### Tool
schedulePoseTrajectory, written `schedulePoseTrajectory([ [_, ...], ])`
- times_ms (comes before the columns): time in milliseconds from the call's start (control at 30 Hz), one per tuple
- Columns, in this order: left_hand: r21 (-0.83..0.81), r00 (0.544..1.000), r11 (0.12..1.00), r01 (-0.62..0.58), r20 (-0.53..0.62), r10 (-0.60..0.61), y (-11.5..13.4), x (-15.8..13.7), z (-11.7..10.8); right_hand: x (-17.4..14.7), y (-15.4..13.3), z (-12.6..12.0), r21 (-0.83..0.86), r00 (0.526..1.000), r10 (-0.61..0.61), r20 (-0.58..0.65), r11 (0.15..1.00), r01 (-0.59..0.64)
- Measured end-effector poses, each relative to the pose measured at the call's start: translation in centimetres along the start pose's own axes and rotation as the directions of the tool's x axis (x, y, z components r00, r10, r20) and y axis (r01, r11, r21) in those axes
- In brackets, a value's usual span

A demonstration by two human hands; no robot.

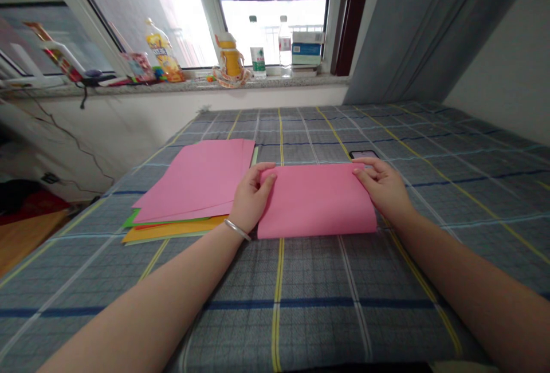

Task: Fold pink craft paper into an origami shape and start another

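Note:
A pink sheet of paper (318, 201) is bent over on itself in front of me, its curved fold toward me. At its far left corner my left hand (253, 192), with a silver bangle on the wrist, pinches the edge between thumb and fingers. My right hand (382, 184) grips the far right corner the same way. Just left of my left hand lies a stack of coloured paper (201, 178), pink on top, with green and orange sheets showing beneath. Beyond my right hand rests a phone (363, 154), partly hidden by the fingers.
A grey plaid cloth (318, 304) covers the surface under the paper. On the windowsill stand a yellow drinking cup (232, 61), an orange drink bottle (163, 52), clear bottles (284, 43) and stacked boxes (307, 51). A grey curtain (412, 29) hangs at the right.

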State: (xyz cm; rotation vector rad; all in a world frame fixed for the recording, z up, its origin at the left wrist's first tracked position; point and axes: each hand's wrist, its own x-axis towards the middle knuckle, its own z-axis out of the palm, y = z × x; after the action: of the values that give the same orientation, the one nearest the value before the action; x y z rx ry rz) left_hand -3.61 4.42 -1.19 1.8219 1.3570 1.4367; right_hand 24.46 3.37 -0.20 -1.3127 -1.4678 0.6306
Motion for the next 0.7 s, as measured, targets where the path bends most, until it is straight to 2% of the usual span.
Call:
schedulePoseTrajectory([
  [167, 0.024, 1.0, 1.0, 0.004, 0.007, -0.005, -0.1, 0.1, 0.1, 0.2, 0.2, 0.1, 0.08, 0.999, 0.045, 0.006, 0.996, -0.045],
  [367, 0.031, 0.995, 0.995, 0.092, 0.039, -0.093, -0.5, 0.6, 0.2, 1.0, 1.6, 0.1, -0.01, 0.997, 0.043, 0.062, 0.999, -0.043],
  [500, 0.106, 0.987, 0.987, 0.121, 0.095, -0.131, -1.0, 1.5, 0.5, 2.4, 2.4, 0.0, -0.188, 0.993, 0.01, 0.121, 0.982, 0.013],
  [600, 0.185, 0.963, 0.967, 0.173, 0.172, -0.206, -1.1, 2.2, 0.7, 3.5, 2.2, 0.0, -0.43, 0.972, -0.014, 0.233, 0.895, 0.116],
  [700, 0.299, 0.922, 0.925, 0.234, 0.235, -0.309, -1.1, 2.9, 0.7, 4.2, 1.5, 0.1, -0.57, 0.959, 0.003, 0.282, 0.805, 0.165],
])
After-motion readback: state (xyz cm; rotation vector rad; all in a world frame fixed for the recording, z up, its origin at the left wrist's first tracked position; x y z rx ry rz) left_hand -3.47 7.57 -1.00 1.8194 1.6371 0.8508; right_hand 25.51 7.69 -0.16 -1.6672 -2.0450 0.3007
